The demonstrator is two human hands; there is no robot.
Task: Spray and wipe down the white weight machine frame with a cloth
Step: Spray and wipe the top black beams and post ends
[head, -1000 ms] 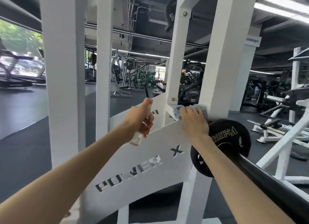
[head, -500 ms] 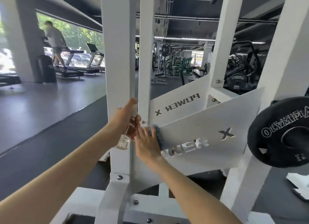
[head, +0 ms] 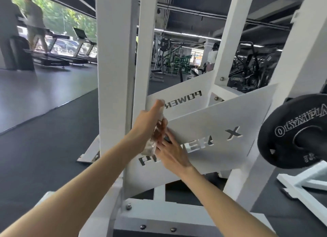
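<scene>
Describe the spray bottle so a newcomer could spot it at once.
Start at the white frame, then its front slanted panel cut with POWER X. At the panel's left end, the left hand grips the spray bottle: small, clear, the only see-through thing there.

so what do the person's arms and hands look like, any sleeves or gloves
The left forearm and right forearm are bare, with no sleeves in view. The left hand and right hand wear no gloves, and no watch or band shows at either wrist.
</scene>
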